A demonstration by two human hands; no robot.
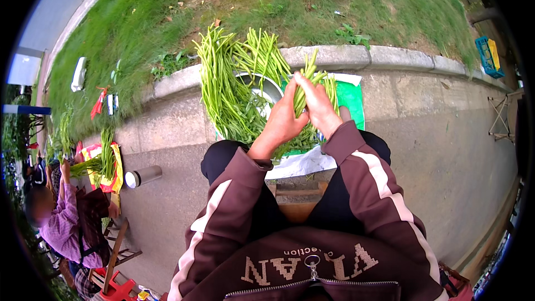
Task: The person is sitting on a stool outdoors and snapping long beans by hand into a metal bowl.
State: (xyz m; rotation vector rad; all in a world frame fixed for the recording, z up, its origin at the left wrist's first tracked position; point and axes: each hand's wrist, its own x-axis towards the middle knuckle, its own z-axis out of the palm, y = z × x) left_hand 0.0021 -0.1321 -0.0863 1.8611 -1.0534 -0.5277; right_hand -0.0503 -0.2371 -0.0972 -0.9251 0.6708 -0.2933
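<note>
Both hands close around a small bunch of green leafy-vegetable stems (311,69), cut ends pointing away from me. My left hand (281,120) grips its lower part, while my right hand (316,102) wraps it from the right, thumb along the stems. Just left of the hands, a metal basin (275,87) is partly hidden under greens. A large heap of long stems (217,75) lies across its left side, with leaves toward me. Another stem bundle (265,56) rests at the far side. Beneath is a green and white plastic sheet (353,104), with loose leaves on it between my knees.
A stone kerb (326,56) borders the grass (388,4) ahead. On the left, a steel tumbler (146,176) lies on the pavement. Further left, a seated person (69,217) handles stems beside a red-yellow bag (117,167). A blue crate (488,56) stands far right.
</note>
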